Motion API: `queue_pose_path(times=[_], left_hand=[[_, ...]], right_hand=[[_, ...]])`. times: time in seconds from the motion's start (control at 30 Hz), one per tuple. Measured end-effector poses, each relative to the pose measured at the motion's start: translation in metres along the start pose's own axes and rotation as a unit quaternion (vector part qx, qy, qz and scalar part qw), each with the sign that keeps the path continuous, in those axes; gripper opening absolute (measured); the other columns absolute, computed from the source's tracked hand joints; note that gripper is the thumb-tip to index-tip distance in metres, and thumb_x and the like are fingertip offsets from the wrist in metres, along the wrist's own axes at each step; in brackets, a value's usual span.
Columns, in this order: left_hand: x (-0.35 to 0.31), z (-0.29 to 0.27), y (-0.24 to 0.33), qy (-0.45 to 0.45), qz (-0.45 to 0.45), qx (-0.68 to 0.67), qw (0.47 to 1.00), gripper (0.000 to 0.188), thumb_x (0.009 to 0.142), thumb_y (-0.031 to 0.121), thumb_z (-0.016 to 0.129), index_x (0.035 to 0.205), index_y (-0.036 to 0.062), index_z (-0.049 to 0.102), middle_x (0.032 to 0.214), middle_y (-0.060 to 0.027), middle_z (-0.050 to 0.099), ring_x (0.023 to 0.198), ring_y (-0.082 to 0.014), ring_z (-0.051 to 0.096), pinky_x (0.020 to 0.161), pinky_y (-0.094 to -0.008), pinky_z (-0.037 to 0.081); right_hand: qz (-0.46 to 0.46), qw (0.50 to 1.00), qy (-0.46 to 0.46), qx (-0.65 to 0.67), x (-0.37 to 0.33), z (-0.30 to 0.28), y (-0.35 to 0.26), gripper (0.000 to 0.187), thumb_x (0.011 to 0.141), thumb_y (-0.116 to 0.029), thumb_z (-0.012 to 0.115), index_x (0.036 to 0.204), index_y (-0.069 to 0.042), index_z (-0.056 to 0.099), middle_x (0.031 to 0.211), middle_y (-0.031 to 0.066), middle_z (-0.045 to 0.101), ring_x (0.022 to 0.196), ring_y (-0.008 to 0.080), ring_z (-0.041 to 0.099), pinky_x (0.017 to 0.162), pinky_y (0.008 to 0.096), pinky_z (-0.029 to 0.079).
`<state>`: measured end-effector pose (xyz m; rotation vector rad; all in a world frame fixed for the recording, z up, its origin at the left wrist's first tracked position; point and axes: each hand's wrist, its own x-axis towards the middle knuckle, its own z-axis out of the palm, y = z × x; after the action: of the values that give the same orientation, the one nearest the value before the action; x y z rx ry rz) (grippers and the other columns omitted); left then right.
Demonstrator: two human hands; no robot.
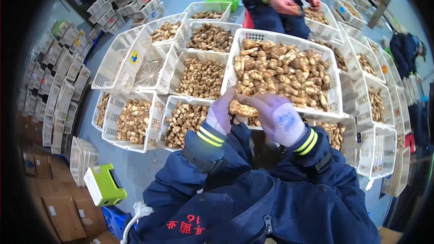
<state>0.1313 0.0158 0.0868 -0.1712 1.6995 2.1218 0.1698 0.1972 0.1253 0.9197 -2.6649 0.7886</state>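
Note:
A brown and cream mushroom [243, 109] with a thick stem is held between my two gloved hands, just over the near edge of a large white basket [229, 70] heaped with similar mushrooms [282, 70]. My left hand [220, 114], in a pale purple glove, closes on the mushroom's left end. From the right, my right hand [281, 116] has its fingers bent over the mushroom's upper side; a blue mark shows on the back of that glove. The fingertips are partly hidden behind the mushroom.
White baskets of sorted mushrooms [201, 77] stand to the left, with more baskets [377, 147] at the right. One left basket [147, 73] shows its bare slatted bottom. Across from me a co-worker's hand [284, 3] holds a mushroom. A green and white stool [106, 184] stands at lower left.

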Motion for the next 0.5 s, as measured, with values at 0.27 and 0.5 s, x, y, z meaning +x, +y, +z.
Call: queue_pose_path(times=[0.27, 0.5], left_hand=[[-0.012, 0.025, -0.064, -0.11, 0.129, 0.043, 0.985, 0.033, 0.092, 0.027, 0.048, 0.115, 0.0041, 0.052, 0.09, -0.0068, 0.061, 0.07, -0.011, 0.056, 0.055, -0.0196, 0.043], [-0.004, 0.036, -0.072, -0.188, 0.054, -0.126, 0.972, 0.042, 0.081, 0.012, 0.066, 0.119, 0.0019, 0.051, 0.105, -0.0056, 0.058, 0.093, -0.0131, 0.055, 0.084, -0.0274, 0.044]], right_hand=[[0.215, 0.952, 0.057, 0.208, -0.088, 0.027, 0.007, 0.031, 0.082, -0.012, 0.057, 0.112, -0.003, 0.056, 0.089, 0.0184, 0.063, 0.083, 0.0325, 0.061, 0.073, 0.0364, 0.048], [0.347, 0.755, -0.026, 0.556, -0.077, 0.042, 0.025, 0.031, 0.088, -0.017, 0.057, 0.112, 0.002, 0.053, 0.086, 0.0062, 0.064, 0.072, 0.0126, 0.06, 0.064, 0.0236, 0.048]])
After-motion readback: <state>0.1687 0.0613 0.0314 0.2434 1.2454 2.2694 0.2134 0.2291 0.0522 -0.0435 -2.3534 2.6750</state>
